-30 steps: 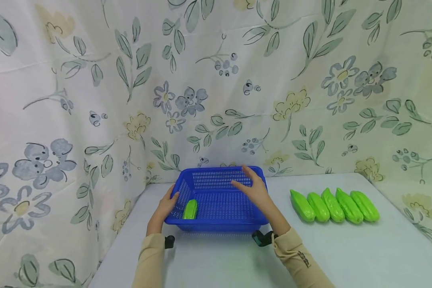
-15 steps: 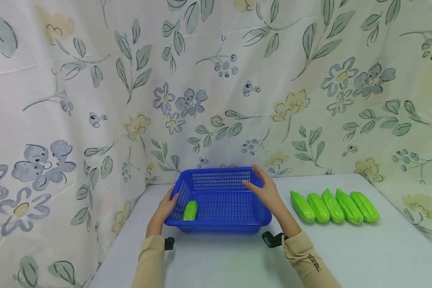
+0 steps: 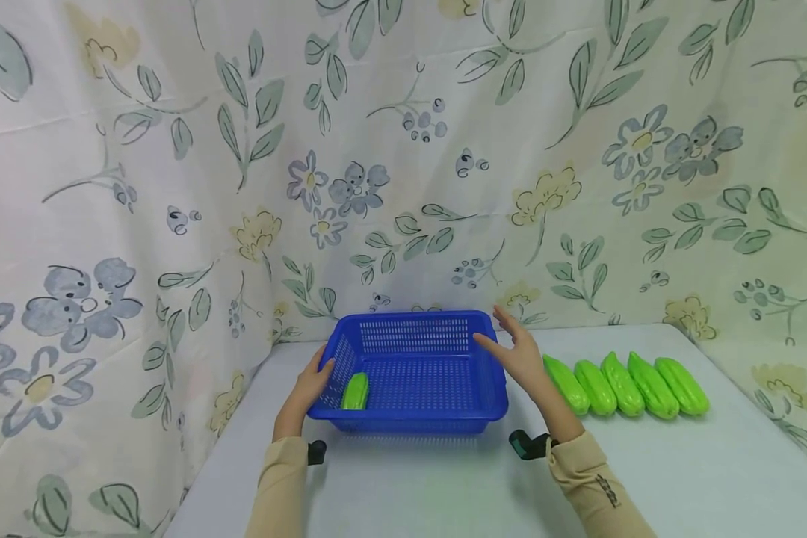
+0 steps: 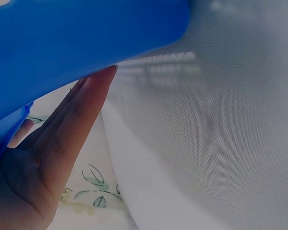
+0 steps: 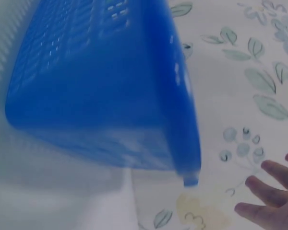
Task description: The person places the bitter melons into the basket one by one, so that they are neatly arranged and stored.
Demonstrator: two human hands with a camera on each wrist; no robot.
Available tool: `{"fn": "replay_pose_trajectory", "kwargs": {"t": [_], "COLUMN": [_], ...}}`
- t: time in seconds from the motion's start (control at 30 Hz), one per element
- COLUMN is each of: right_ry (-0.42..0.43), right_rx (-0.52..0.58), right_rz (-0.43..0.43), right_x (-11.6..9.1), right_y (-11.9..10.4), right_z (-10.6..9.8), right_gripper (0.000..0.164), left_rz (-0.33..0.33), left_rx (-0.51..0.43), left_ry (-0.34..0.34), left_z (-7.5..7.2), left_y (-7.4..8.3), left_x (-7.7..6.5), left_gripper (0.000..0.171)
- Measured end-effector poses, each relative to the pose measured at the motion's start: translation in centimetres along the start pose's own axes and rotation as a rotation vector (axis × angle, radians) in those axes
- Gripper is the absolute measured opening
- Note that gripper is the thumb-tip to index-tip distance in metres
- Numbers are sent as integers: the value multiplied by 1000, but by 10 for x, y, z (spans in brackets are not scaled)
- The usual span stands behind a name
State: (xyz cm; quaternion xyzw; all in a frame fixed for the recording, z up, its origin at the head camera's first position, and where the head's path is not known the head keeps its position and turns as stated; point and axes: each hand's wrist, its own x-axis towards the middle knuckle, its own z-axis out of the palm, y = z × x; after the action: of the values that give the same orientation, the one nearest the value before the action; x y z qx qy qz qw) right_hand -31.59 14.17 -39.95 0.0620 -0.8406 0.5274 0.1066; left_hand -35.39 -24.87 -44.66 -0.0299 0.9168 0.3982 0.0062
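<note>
I've got the left hand (image 3: 311, 385) on the left rim of the blue basket (image 3: 410, 416), thumb over the edge, fingers along the outer wall. My right hand (image 3: 521, 359) holds nothing: fingers spread wide, just off the basket's right rim. Right wrist view shows a gap there; basket is motion-blurred in it.

Basket sits upright near the back edge of the desk (image 3: 410, 489), back rim close to the floral curtain (image 3: 403, 149), so little room behind. Left side tight too: left hand sits between the rim and the desk's left edge. Bare desk in front of the basket.

One green vegetable (image 3: 356, 391) inside, near-left corner; rest of the basket floor bare. Row of five green vegetables (image 3: 622, 387) right of the basket, close side by side, leftmost partly behind my right forearm. Desk strip between row and basket, more towards the right edge.
</note>
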Motion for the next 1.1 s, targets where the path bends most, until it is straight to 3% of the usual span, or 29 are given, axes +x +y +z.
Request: {"fn": "replay_pose_trajectory", "kwargs": {"t": [0.57,0.8,1.1], "right_ry": [41,53,63], "right_rx": [-54,-48,-86], "right_rz": [66,118,132], "right_x": [3,3,1], "right_y": [28,47,70], "right_z": [-28,-36,-42], "right_gripper": [79,81,78], "left_rz": [22,4,34], "left_rx": [22,-6,-17], "left_ry": [-6,-18,-6], "left_z": [-1,-2,0], "left_y": [0,2,-4], "left_x": [0,-1,1], "left_gripper": [59,60,65]}}
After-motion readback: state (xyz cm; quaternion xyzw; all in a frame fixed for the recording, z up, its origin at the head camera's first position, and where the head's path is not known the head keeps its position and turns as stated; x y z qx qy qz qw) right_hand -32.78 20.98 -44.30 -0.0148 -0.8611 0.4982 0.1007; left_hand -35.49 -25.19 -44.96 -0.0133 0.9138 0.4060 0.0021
